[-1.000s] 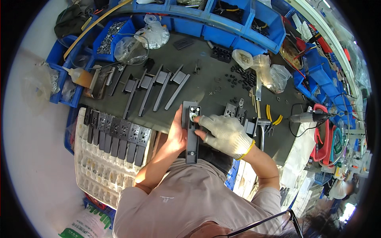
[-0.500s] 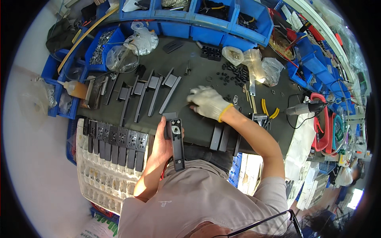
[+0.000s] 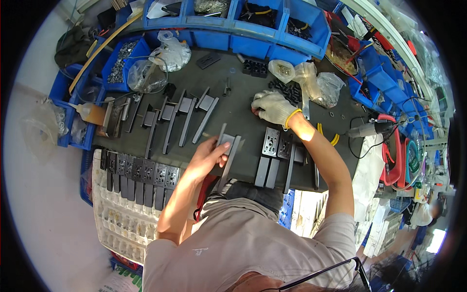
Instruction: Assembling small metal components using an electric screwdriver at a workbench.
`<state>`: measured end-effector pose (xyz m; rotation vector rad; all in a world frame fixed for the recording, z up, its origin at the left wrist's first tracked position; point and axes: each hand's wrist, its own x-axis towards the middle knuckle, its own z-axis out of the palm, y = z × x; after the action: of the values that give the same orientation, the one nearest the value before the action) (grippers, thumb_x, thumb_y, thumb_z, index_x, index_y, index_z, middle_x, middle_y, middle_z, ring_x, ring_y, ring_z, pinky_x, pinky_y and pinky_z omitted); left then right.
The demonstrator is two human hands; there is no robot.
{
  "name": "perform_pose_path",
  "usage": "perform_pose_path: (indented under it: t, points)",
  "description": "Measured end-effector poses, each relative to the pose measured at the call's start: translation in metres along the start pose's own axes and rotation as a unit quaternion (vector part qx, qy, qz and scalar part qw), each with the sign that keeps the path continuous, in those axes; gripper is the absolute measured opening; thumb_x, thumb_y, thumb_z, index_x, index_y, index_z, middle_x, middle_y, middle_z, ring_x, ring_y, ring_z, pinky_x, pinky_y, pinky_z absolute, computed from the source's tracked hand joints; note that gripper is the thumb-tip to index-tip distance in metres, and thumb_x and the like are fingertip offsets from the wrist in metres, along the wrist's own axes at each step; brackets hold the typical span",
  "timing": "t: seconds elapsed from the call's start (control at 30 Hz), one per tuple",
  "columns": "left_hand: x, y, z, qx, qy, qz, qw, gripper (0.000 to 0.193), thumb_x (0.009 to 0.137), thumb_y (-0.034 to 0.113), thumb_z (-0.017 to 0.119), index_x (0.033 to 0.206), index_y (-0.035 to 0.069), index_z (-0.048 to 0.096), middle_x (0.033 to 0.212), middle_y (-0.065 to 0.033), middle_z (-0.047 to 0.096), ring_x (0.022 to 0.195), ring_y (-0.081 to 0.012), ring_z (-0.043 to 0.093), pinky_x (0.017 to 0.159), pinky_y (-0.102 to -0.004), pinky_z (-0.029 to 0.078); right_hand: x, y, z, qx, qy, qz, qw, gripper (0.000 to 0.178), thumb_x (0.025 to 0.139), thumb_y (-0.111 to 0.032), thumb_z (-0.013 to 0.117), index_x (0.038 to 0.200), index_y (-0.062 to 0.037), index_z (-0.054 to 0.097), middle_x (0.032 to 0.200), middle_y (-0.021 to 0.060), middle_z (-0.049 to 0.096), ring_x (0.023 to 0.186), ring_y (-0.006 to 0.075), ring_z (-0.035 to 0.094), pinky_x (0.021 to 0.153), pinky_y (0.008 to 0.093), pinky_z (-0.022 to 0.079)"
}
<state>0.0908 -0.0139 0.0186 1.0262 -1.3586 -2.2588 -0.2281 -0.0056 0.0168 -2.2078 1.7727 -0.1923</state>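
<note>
My bare left hand (image 3: 210,155) grips a dark grey metal handle (image 3: 230,163) near the front edge of the bench, its long bar turned side-on. My right hand (image 3: 273,107), in a white knit glove with a yellow cuff, is over the dark mat. Its fingers are curled together beside a scatter of small black parts (image 3: 292,91); what they pinch, if anything, is hidden. Left of it stand several similar dark handles (image 3: 205,117) in a row. More handles with black slotted plates (image 3: 271,141) lie by the front edge, below my right forearm.
Blue bins (image 3: 260,19) line the back, and a bin of metal hardware (image 3: 121,62) stands at the left. A pale tray (image 3: 127,214) carries a row of black plates at lower left. Yellow-handled pliers (image 3: 334,139) and an electric screwdriver (image 3: 365,130) lie at the right.
My left hand has turned the handle from its plate face to its side and lifted it slightly away from my body. My right hand has moved right, toward the small black parts.
</note>
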Motion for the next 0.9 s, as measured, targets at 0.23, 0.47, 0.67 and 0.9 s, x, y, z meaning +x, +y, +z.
perform_pose_path:
  t: [0.23, 0.47, 0.67, 0.9]
  points:
    - [0.093, 0.023, 0.018, 0.39, 0.018, 0.141, 0.91, 0.064, 0.1, 0.042, 0.062, 0.134, -0.012, 0.058, 0.104, -0.0275, 0.073, 0.093, -0.0367, 0.073, 0.084, -0.0433, 0.055, -0.025, -0.015, -0.029, 0.064, 0.132, 0.037, 0.989, 0.02, 0.091, -0.023, 0.069, 0.103, -0.0077, 0.073, 0.107, 0.0116, 0.069, 0.11, 0.0357, 0.062, 0.096, 0.046, 0.048]
    - [0.11, 0.04, 0.023, 0.512, 0.082, 0.172, 0.837, 0.049, 0.101, 0.04, 0.06, 0.102, -0.007, 0.073, 0.102, -0.0326, 0.069, 0.096, -0.0514, 0.065, 0.087, -0.0521, 0.051, -0.093, -0.024, -0.045, 0.085, 0.173, 0.104, 0.976, 0.018, 0.09, -0.023, 0.069, 0.099, -0.0076, 0.072, 0.1, 0.0126, 0.07, 0.101, 0.0349, 0.066, 0.088, 0.0455, 0.051]
    - [0.095, 0.02, 0.021, 0.568, 0.21, 0.246, 0.757, 0.035, 0.102, 0.026, 0.06, 0.099, -0.008, 0.068, 0.104, -0.028, 0.063, 0.088, -0.0488, 0.066, 0.079, -0.0528, 0.054, -0.116, -0.025, -0.032, 0.089, 0.116, 0.123, 0.982, 0.017, 0.09, -0.022, 0.069, 0.099, -0.0074, 0.071, 0.1, 0.0128, 0.071, 0.1, 0.035, 0.067, 0.087, 0.0446, 0.053]
    - [0.042, 0.005, 0.085, 0.454, 0.13, 0.249, 0.845, 0.034, 0.104, 0.028, 0.056, 0.114, -0.004, 0.063, 0.098, -0.0265, 0.07, 0.085, -0.0451, 0.07, 0.075, -0.0537, 0.055, -0.069, -0.009, -0.022, 0.114, 0.153, 0.116, 0.975, 0.018, 0.09, -0.023, 0.069, 0.098, -0.0066, 0.071, 0.1, 0.0146, 0.07, 0.1, 0.0371, 0.067, 0.088, 0.0463, 0.052]
